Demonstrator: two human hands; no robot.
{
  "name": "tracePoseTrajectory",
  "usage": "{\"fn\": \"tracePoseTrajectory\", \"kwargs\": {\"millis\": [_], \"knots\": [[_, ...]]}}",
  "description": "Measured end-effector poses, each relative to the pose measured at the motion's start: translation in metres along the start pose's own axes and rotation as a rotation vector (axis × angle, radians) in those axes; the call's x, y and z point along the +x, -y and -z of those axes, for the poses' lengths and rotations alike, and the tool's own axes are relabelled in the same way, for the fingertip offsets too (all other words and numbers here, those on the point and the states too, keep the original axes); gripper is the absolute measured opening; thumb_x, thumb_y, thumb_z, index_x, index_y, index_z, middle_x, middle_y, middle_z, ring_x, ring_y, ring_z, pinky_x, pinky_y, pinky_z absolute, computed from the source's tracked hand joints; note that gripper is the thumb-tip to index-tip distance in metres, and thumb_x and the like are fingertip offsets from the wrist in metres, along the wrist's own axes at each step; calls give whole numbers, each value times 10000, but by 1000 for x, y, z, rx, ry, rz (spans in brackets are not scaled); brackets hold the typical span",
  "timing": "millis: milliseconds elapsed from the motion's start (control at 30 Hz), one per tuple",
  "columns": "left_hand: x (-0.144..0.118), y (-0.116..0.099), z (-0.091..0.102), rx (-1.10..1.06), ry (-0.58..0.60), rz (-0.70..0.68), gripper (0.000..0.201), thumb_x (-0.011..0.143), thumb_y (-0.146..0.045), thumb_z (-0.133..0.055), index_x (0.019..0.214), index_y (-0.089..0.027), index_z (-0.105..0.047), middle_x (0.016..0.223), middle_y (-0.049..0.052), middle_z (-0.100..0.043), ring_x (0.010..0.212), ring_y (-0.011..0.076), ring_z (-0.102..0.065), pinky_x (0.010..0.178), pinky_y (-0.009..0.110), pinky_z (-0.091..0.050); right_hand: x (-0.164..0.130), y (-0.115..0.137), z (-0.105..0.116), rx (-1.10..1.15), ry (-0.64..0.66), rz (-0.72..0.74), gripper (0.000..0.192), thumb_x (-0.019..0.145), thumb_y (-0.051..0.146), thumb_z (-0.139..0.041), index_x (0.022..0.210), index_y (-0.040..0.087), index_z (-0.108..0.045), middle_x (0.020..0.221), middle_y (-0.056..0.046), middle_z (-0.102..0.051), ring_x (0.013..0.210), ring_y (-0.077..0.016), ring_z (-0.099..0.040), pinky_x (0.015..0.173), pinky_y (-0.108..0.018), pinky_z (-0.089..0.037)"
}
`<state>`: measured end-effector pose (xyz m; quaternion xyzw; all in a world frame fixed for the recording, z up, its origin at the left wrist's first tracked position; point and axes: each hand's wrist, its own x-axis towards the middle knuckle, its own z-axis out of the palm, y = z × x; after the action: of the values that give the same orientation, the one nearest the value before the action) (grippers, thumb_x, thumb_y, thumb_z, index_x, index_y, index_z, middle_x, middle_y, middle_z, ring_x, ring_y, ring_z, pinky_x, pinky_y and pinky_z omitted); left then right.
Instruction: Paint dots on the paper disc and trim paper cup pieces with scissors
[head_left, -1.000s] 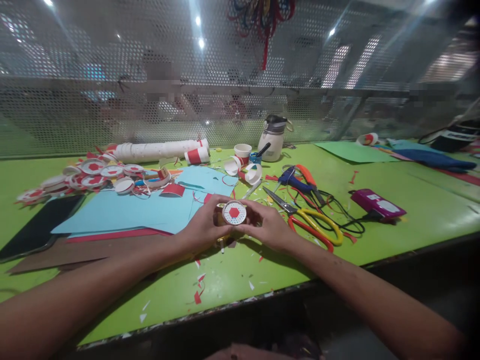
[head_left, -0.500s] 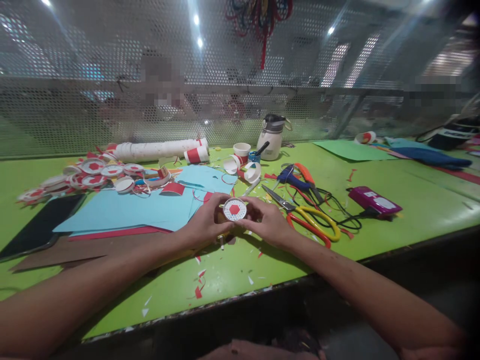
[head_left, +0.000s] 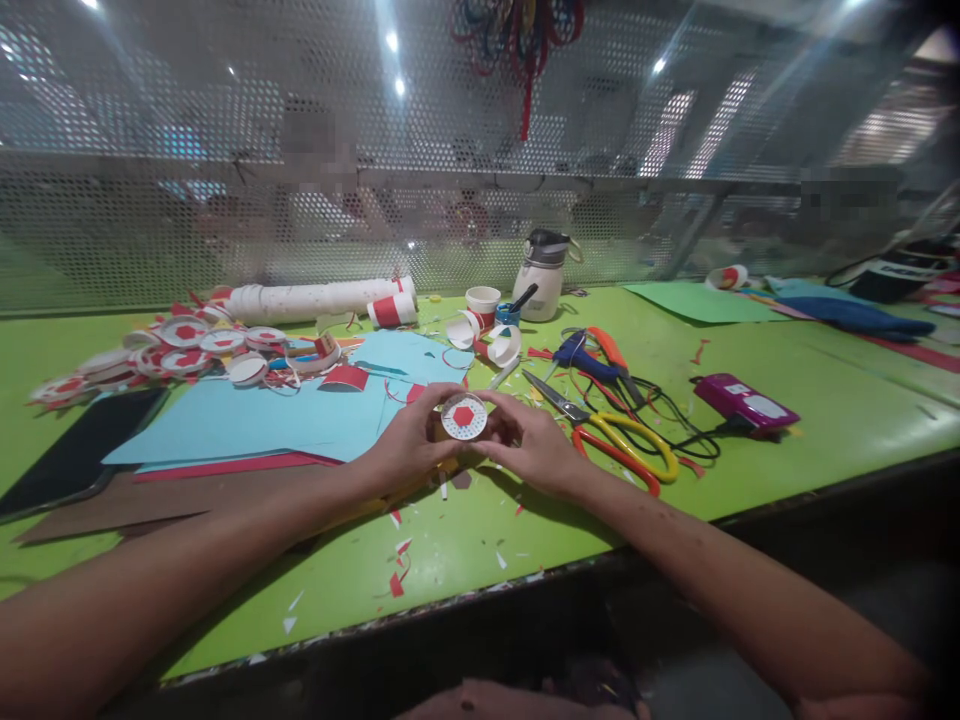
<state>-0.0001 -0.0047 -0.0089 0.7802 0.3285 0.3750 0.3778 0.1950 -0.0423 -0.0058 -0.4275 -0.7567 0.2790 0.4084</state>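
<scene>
Yellow-handled scissors (head_left: 579, 414) and black cable (head_left: 703, 434) lie near the right hand (head_left: 538, 445).

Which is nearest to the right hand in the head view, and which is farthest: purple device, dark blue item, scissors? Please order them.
1. Scissors, just right of the right hand.
2. Purple device, farther right.
3. Dark blue item, far right, toward the back.

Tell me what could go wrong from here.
The small round piece, held between the left hand and right hand, might slip or bend if squeezed unevenly. The scissors lie close by the right hand, so a careless move could brush the blades. Lifting them might snag the black cord near their handles.
</scene>
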Motion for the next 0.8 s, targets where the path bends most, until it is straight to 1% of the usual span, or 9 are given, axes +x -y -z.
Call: {"fn": "tracePoseTrajectory", "kwargs": {"millis": [133,267,367,533,633,733,800], "knots": [[1,0,1,-17,12,7,519,715,-263,-754,1154,-174,-493,1092,75,-637,969,228,-646,847,369,-517,-1,1,1,-18,24,-2,564,800,215,-704,1322,126,-512,740,11,-604,602,-124,-538,581,-267,-452],[1,1,0,-44,17,15,558,694,-341,-781,1148,-174,-502,1092,89,-635,986,250,-636,853,392,-515,-1,2,2,-29,27,-6,548,802,228,-705,1312,134,-528,725,20,-595,597,-122,-526,582,-262,-447],[2,4,1,-56,18,17,588,675,-371,-797,1150,-167,-519,1107,99,-624,1022,271,-615,881,411,-498,-1,3,2,-32,22,-6,525,805,242,-701,1289,112,-547,722,14,-595,597,-125,-522,583,-266,-444],[4,10,3,-111,34,38,598,714,-409,-761,1200,-150,-528,1190,132,-587,1084,296,-594,918,426,-478,-2,6,3,-27,-6,-4,541,824,361,-687,1275,96,-550,751,-10,-614,617,-137,-530,581,-275,-455],[4,10,3,-159,50,53,625,726,-399,-757,1254,-171,-514,1242,127,-575,1127,293,-570,947,415,-460,-1,7,3,-25,-8,-2,541,821,374,-689,1270,102,-558,766,-18,-628,615,-136,-538,576,-275,-464],[3,9,2,-212,48,88,591,710,-387,-778,1209,-178,-539,1189,104,-598,1091,276,-576,915,389,-469,-1,5,3,-26,-30,6,472,831,350,-673,1243,136,-586,806,-29,-655,655,-145,-575,609,-283,-490],[3,8,3,-261,37,125,539,709,-383,-783,1149,-171,-552,1120,89,-618,1033,257,-594,875,369,-481,-1,3,4,-28,-79,3,394,858,350,-631,1192,142,-614,823,-41,-662,693,-156,-597,645,-300,-505]]}}
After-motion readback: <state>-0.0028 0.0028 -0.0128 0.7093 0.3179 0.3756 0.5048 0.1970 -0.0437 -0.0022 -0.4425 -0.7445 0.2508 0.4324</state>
